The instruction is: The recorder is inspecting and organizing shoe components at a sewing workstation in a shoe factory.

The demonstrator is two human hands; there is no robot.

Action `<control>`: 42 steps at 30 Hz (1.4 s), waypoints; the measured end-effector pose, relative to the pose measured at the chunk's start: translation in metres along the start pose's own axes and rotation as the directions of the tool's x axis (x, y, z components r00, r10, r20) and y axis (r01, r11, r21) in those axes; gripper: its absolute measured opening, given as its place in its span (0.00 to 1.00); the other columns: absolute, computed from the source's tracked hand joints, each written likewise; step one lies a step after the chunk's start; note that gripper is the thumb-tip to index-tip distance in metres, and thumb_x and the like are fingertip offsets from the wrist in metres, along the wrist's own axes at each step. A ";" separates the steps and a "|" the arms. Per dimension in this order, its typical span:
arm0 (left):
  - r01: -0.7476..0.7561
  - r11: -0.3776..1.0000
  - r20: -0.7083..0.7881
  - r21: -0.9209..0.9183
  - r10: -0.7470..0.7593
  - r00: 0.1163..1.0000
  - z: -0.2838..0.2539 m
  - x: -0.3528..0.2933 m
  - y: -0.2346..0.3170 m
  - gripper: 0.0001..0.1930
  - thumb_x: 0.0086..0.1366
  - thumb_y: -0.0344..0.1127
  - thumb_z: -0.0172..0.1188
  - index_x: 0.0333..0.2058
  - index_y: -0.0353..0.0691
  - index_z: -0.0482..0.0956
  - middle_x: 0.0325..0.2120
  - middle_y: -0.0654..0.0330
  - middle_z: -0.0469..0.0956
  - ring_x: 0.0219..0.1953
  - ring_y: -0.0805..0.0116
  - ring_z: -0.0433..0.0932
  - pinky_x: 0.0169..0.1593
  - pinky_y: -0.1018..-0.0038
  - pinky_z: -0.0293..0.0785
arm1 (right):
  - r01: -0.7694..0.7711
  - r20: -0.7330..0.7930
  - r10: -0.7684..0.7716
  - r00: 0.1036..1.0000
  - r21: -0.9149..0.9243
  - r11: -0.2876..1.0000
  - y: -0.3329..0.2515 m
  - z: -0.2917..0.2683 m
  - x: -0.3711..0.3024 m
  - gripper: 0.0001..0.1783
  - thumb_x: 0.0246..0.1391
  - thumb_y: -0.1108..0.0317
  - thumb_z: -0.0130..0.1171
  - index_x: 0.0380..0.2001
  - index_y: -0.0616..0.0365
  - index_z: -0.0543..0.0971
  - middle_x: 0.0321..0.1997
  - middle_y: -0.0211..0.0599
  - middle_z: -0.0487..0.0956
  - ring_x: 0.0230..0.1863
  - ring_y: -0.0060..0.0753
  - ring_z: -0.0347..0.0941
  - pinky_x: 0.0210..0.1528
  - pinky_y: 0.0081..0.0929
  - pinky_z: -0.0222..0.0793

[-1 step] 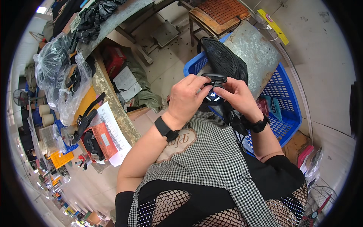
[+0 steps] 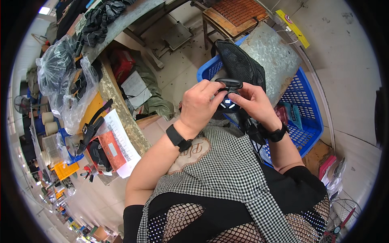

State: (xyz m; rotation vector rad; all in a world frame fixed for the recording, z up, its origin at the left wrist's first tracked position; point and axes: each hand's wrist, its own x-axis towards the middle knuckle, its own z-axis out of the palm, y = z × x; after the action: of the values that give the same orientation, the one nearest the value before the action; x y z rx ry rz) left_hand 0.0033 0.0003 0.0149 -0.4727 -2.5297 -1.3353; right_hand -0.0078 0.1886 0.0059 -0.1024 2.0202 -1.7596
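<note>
In front of my chest I hold a small black earbud charging case (image 2: 228, 105) with a lit white display on its face. Its round lid (image 2: 230, 83) stands raised on the far side. My left hand (image 2: 199, 101) pinches the case from the left, thumb and fingers bent at the lid and rim. From the other side my right hand (image 2: 257, 106) grips it, thumb tip just above the display. The inside of the case is hidden behind my fingers. Black straps or cords (image 2: 250, 127) hang beneath my right hand. Both wrists wear black bands.
Beyond my hands stands a blue plastic basket (image 2: 312, 117) holding a black mesh bag (image 2: 243, 60) and a metal sheet (image 2: 269, 56). A wooden stool (image 2: 233, 18) is behind it. The bench at left carries a red box (image 2: 115, 152), paper (image 2: 123, 133) and clear plastic bags (image 2: 60, 77).
</note>
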 end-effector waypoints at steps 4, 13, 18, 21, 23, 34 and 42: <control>-0.085 0.989 -0.067 0.124 0.094 0.993 0.003 0.000 -0.003 0.09 0.49 0.27 0.66 0.31 0.37 0.80 0.22 0.60 0.75 0.22 0.68 0.75 0.27 0.76 0.72 | 0.019 -0.024 -0.022 0.999 -0.103 0.994 0.003 0.002 0.001 0.11 0.52 0.65 0.61 0.31 0.63 0.76 0.24 0.20 0.74 0.24 0.08 0.63 0.25 0.13 0.59; -0.129 0.984 -0.119 0.121 0.144 0.982 0.002 0.001 -0.001 0.09 0.49 0.27 0.65 0.32 0.35 0.79 0.26 0.56 0.78 0.27 0.61 0.78 0.31 0.70 0.75 | 0.055 -0.053 -0.056 0.997 -0.032 0.998 -0.007 0.006 0.003 0.10 0.52 0.66 0.61 0.33 0.63 0.76 0.21 0.19 0.70 0.23 0.08 0.60 0.24 0.13 0.56; -0.091 0.991 -0.052 0.102 0.097 0.994 0.004 0.001 -0.003 0.09 0.52 0.27 0.63 0.35 0.38 0.79 0.29 0.57 0.76 0.28 0.59 0.78 0.31 0.70 0.74 | 0.113 -0.048 -0.117 0.992 -0.082 0.990 0.004 0.004 0.007 0.09 0.52 0.66 0.62 0.33 0.61 0.77 0.21 0.17 0.70 0.23 0.08 0.61 0.23 0.14 0.55; -0.138 0.980 0.015 0.145 0.138 0.990 0.008 0.000 -0.005 0.08 0.54 0.29 0.61 0.34 0.40 0.78 0.25 0.58 0.73 0.29 0.59 0.76 0.32 0.68 0.74 | 0.028 -0.071 -0.037 0.997 -0.118 0.993 -0.011 0.004 -0.005 0.09 0.53 0.69 0.60 0.37 0.61 0.77 0.23 0.18 0.73 0.25 0.08 0.62 0.25 0.14 0.57; -0.148 0.969 0.009 0.196 0.149 0.989 0.007 -0.002 -0.008 0.08 0.52 0.29 0.61 0.33 0.41 0.77 0.26 0.60 0.73 0.30 0.61 0.76 0.32 0.69 0.74 | 0.001 -0.041 -0.004 0.999 -0.070 0.998 -0.009 0.005 0.000 0.09 0.54 0.70 0.59 0.38 0.60 0.77 0.25 0.17 0.73 0.25 0.08 0.63 0.26 0.12 0.57; -0.283 0.939 0.065 0.196 0.275 0.959 0.007 -0.005 -0.011 0.05 0.51 0.27 0.54 0.29 0.40 0.72 0.28 0.61 0.72 0.30 0.64 0.75 0.32 0.72 0.75 | 0.047 0.033 -0.045 0.998 -0.051 0.998 -0.006 0.005 0.001 0.10 0.57 0.73 0.56 0.42 0.63 0.76 0.34 0.22 0.77 0.33 0.11 0.69 0.35 0.12 0.64; -0.317 0.938 0.084 0.139 0.308 0.948 0.009 -0.007 -0.012 0.11 0.51 0.28 0.56 0.36 0.41 0.76 0.28 0.59 0.69 0.34 0.63 0.73 0.34 0.71 0.74 | -0.025 0.057 0.029 0.998 -0.073 0.997 -0.006 0.000 -0.001 0.10 0.58 0.71 0.56 0.41 0.63 0.76 0.33 0.23 0.78 0.32 0.10 0.69 0.33 0.11 0.63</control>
State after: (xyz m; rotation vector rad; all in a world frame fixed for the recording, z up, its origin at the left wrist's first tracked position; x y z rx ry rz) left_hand 0.0042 0.0000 -0.0018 -0.8537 -2.4470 -1.0195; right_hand -0.0086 0.1878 0.0117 -0.1470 2.0351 -1.6484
